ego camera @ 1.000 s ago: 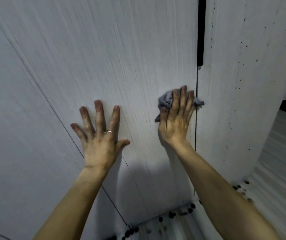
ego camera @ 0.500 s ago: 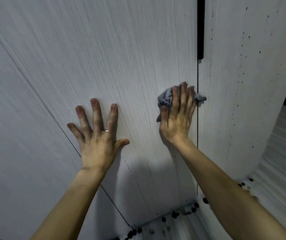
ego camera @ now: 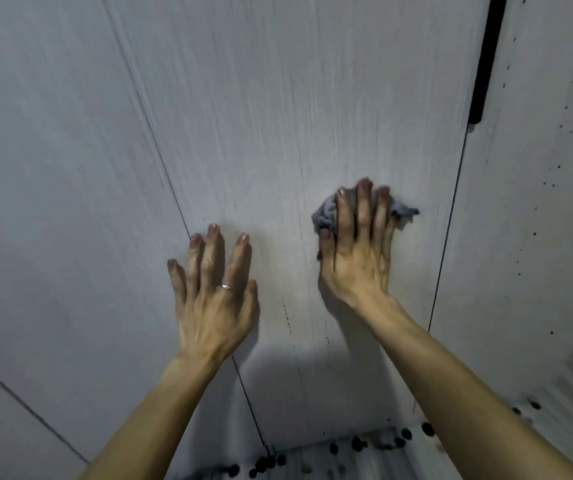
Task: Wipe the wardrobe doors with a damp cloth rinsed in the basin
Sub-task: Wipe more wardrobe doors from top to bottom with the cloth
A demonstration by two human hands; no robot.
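A pale grey-white wardrobe door [ego camera: 278, 116] fills the view, with thin dark seams on both sides. My right hand [ego camera: 358, 251] presses a crumpled grey-blue cloth [ego camera: 325, 216] flat against this door, fingers straight over it, a little left of the right seam. The cloth sticks out on both sides of the fingers. My left hand [ego camera: 214, 296], wearing a ring, rests flat on the same door with fingers spread, beside the left seam. The basin is out of view.
A black vertical handle strip [ego camera: 486, 60] runs along the right seam at the top. The neighbouring door [ego camera: 534, 202] at right carries small dark specks. The pale floor [ego camera: 364, 459] below holds several dark spots.
My right hand and the cloth have moved left, away from the right seam. The view has shifted, so the seams and handle lie further right. My left hand stays flat on the door.
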